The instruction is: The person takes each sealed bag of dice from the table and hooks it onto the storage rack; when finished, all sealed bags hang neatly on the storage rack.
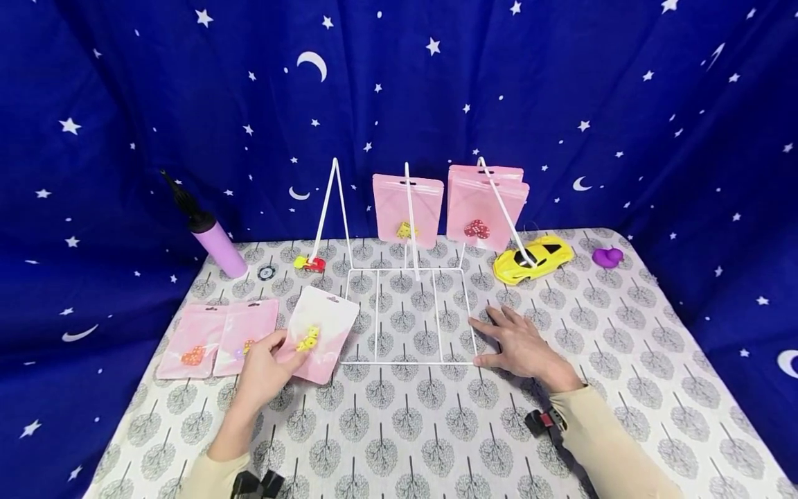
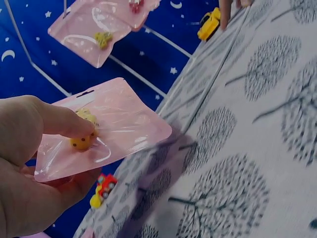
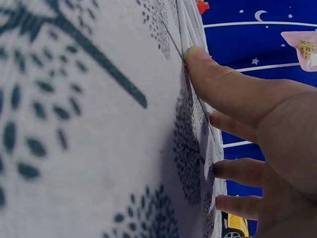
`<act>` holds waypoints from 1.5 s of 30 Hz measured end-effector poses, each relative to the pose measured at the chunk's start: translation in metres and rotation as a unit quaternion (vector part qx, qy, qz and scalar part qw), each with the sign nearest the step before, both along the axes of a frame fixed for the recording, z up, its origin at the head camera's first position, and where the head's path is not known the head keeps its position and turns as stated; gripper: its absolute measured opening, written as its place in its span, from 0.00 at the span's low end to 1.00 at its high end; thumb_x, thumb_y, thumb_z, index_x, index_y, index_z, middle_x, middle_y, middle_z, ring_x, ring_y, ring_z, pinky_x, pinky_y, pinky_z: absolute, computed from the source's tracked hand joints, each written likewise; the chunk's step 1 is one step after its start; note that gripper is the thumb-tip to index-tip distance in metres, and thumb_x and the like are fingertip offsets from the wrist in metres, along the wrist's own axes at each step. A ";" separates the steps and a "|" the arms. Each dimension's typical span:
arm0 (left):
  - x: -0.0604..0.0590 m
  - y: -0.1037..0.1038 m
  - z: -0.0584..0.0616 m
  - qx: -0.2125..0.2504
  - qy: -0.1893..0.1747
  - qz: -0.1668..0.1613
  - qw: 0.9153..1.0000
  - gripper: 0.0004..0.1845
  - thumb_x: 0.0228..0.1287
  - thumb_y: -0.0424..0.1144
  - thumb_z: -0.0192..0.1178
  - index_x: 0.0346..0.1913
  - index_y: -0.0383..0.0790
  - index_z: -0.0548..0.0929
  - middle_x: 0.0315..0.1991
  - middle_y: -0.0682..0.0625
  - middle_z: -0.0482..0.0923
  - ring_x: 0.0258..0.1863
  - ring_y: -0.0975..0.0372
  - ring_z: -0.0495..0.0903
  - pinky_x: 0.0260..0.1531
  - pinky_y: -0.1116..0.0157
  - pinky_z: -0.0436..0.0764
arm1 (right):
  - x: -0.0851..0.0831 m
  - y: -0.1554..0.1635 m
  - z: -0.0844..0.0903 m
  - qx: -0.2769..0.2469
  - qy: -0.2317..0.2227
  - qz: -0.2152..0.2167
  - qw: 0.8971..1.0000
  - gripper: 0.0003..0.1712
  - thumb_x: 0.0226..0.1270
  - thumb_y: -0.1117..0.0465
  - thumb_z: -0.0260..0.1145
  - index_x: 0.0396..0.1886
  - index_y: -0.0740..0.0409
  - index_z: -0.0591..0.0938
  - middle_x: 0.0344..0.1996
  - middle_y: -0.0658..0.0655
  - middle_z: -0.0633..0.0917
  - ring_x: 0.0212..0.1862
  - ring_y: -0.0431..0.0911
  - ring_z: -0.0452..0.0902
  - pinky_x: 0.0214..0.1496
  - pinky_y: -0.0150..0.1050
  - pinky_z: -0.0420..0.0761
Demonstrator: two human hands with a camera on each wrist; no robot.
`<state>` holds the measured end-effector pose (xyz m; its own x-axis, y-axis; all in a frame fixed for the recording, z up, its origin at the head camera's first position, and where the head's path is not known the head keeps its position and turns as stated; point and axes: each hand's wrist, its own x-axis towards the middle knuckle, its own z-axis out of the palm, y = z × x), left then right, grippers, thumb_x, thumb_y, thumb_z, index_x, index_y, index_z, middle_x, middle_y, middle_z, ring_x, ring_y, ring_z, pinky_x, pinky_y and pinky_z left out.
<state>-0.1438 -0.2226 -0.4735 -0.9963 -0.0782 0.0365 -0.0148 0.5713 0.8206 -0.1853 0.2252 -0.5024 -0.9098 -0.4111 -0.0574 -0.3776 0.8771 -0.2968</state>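
Left hand (image 1: 264, 367) grasping a pink pouch (image 1: 321, 333) with yellow dice inside, thumb on top, fingers under; pouch lifted off the table (image 1: 436, 430), toward the front-left, just left of the white wire rack (image 1: 408, 305). Right hand (image 1: 520, 346) flat and relaxed, fingers straight, pressing the rack's front-right base corner onto the table. Two more pink pouches (image 1: 215, 336) lie flat near the left edge. Hanging on the rack's pegs toward the back edge: a pouch with yellow dice (image 1: 406, 208), pouches with red dice (image 1: 483, 204). Yellow toy car (image 1: 533, 260) back-right of rack.
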 end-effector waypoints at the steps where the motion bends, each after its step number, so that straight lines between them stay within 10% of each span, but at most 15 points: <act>1: 0.001 0.002 0.000 0.008 0.001 -0.002 1.000 0.19 0.53 0.32 0.71 0.49 0.34 0.84 0.50 0.37 0.83 0.53 0.49 0.79 0.59 0.50 0.74 | 0.000 0.000 0.000 0.000 -0.001 0.000 1.000 0.46 0.54 0.37 0.70 0.72 0.45 0.68 0.73 0.70 0.59 0.73 0.72 0.48 0.66 0.77 0.51; 16: 0.011 0.033 0.021 0.066 0.021 -0.066 0.995 0.18 0.51 0.31 0.72 0.47 0.38 0.84 0.45 0.43 0.85 0.44 0.57 0.81 0.48 0.64 0.81 | 0.005 0.002 -0.001 -0.015 0.003 -0.004 1.000 0.45 0.55 0.38 0.70 0.71 0.48 0.69 0.72 0.72 0.60 0.71 0.74 0.50 0.65 0.77 0.53; 31: 0.036 0.081 0.046 0.192 0.069 -0.168 0.964 0.19 0.49 0.28 0.72 0.47 0.36 0.82 0.42 0.46 0.84 0.39 0.61 0.81 0.44 0.69 0.82 | 0.002 0.000 0.000 -0.011 -0.004 0.002 1.000 0.45 0.55 0.38 0.70 0.71 0.48 0.69 0.72 0.72 0.60 0.72 0.74 0.49 0.65 0.78 0.52; 45: 0.045 0.099 0.072 0.204 0.086 -0.208 0.953 0.21 0.50 0.30 0.72 0.50 0.35 0.82 0.42 0.43 0.84 0.36 0.62 0.81 0.35 0.68 0.83 | -0.001 -0.001 0.001 -0.005 -0.022 -0.004 1.000 0.46 0.54 0.38 0.70 0.72 0.46 0.67 0.74 0.70 0.57 0.73 0.72 0.46 0.68 0.76 0.49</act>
